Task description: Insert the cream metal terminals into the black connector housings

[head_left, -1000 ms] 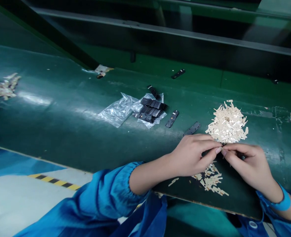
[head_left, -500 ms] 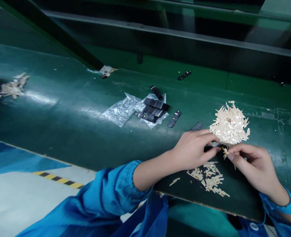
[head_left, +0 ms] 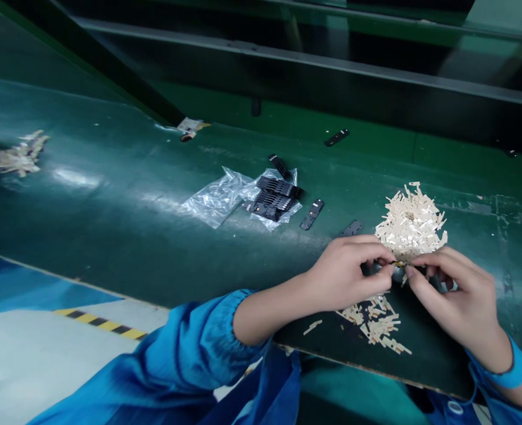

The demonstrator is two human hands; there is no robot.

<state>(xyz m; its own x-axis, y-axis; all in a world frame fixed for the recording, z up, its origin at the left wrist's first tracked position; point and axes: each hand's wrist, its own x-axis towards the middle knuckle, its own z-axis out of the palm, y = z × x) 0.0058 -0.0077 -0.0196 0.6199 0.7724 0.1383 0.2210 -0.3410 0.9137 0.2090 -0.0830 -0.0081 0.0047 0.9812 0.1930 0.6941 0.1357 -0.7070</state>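
My left hand (head_left: 347, 271) is closed in a pinch on a small dark part with a yellow-orange strip (head_left: 399, 264). From the other side, the fingertips of my right hand (head_left: 462, 295) pinch the same small part. Its exact kind is too small to tell, and the fingers cover most of it. Just beyond the fingertips lies a heap of small cream-coloured flat pieces (head_left: 411, 221). A looser scatter of similar pieces (head_left: 382, 324) lies below my hands, near the table edge. A flat black plate (head_left: 351, 228) shows behind my left hand.
On the green table (head_left: 123, 236), a stack of black slotted parts (head_left: 273, 198) rests on a clear plastic bag (head_left: 220, 195). One black plate (head_left: 312, 214) lies beside it, another (head_left: 337, 137) farther back. A small cream pile (head_left: 20, 154) is far left; a slanted dark post (head_left: 110, 71) meets the table.
My right hand has moved slightly left and its fingertips have come together with those of my left hand at the small part. The cream-and-orange piece by the right fingertips is now mostly hidden.
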